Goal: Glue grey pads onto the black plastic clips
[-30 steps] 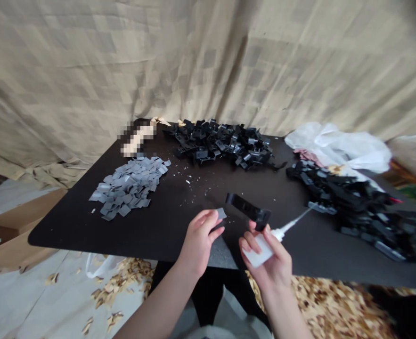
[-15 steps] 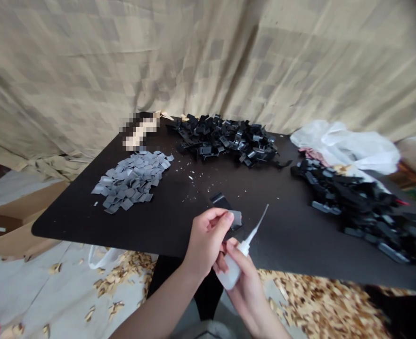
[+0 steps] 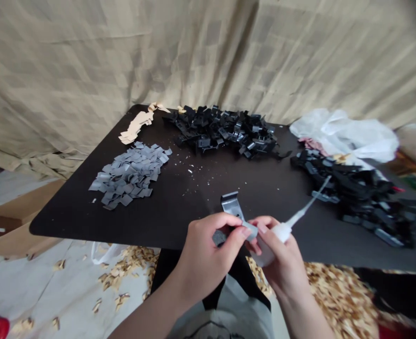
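Observation:
My left hand [image 3: 208,252] is closed, pinching a small grey pad [image 3: 251,230] between thumb and forefinger. A bent black bracket [image 3: 231,205] with a hooked top end stands out just beyond these fingers, its lower part hidden behind them. My right hand [image 3: 288,268] is wrapped round a white squeeze bottle [image 3: 281,232], whose long thin nozzle points up and to the right. The right fingertips meet the pad's right end, close to the left ones. Whether the right fingers also grip the bracket is hidden.
On the dark table [image 3: 77,221] lie a heap of grey pads [image 3: 130,174], peeled pale strips [image 3: 137,125], a pile of black brackets [image 3: 225,132] and more black parts [image 3: 356,202] beside a white plastic bag [image 3: 345,136]. Pale scraps [image 3: 338,296] litter the floor; a cardboard box [image 3: 20,216] stands left.
Both hands have shifted right, and the bottle's nozzle now leans further right. The bracket's hooked end is tilted up more, and the grey pad has come against the right fingertips.

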### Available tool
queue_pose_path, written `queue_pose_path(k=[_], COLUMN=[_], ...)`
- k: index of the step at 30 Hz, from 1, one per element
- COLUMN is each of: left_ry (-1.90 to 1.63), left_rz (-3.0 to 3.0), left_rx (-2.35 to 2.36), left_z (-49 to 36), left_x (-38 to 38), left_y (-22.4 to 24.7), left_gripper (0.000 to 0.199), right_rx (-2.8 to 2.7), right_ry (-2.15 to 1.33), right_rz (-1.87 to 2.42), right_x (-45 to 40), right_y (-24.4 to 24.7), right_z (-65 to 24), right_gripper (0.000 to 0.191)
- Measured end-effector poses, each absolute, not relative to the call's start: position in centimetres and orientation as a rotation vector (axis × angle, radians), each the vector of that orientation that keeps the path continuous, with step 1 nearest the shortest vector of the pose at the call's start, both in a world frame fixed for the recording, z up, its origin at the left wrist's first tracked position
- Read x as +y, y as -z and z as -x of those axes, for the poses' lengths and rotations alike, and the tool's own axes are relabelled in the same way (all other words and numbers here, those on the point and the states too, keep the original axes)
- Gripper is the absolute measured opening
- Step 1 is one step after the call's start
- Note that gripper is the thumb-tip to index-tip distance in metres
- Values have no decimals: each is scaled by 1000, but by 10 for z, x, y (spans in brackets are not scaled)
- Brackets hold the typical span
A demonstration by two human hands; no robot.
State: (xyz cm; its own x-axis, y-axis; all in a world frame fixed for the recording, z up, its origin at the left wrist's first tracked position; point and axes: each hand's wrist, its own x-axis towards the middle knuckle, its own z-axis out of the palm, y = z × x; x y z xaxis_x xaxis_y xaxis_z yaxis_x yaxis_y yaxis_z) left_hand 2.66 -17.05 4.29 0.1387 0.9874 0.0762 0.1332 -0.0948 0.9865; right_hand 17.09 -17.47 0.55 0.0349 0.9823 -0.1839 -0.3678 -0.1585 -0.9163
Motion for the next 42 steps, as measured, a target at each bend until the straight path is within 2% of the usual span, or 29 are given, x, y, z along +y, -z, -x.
queue_pose_path(k=[4,8,11,14,16,20,23,27,31,38,42], left_ry=[-1034,-871,-776,-734,-721,-713,-701,-709,-723,-736,-747], left_rz=[-1576,-1586,-1556,-1490,-1424,-1330,-1321,-1335,-1337,-1326,-1324], left_rx=[1181,1238,1262,1261,1233,1178,1171,1179,1172,1174,1173], left_z=[-27,-25,-24,-26,-29,-35,-38,-40,-40,-41,-41], left_x=[-173,-173,-173,-174,-174,-174,-174,-176,-177,-178,-178], left_y=[-46,-47,-45,-42,-41,-42,-44,-44,-44,-44,-44], left_gripper=[8,15,19,21,22,22,22,22,22,22,22], right_rx=[-931,-1350,-1947,-2530,-2752,-3036,-3191,-3270,-3273,-3244,-3187], right_ry=[-1365,-988,-548,249,695,1125,1254,1298,1218,1080,826], right_rz=[1231,1576,1622,1588,1474,1346,1387,1273,1042,1035,1050], right_x=[-175,-151,-117,-88,-77,-72,-71,-72,-71,-66,-68], right_y=[-3,-4,-26,-70,-103,-148,-160,-163,-161,-154,-156], right_z=[-172,-201,-241,-273,-280,-265,-247,-233,-227,-225,-223], right_gripper=[26,32,31,15,16,13,7,15,19,26,38])
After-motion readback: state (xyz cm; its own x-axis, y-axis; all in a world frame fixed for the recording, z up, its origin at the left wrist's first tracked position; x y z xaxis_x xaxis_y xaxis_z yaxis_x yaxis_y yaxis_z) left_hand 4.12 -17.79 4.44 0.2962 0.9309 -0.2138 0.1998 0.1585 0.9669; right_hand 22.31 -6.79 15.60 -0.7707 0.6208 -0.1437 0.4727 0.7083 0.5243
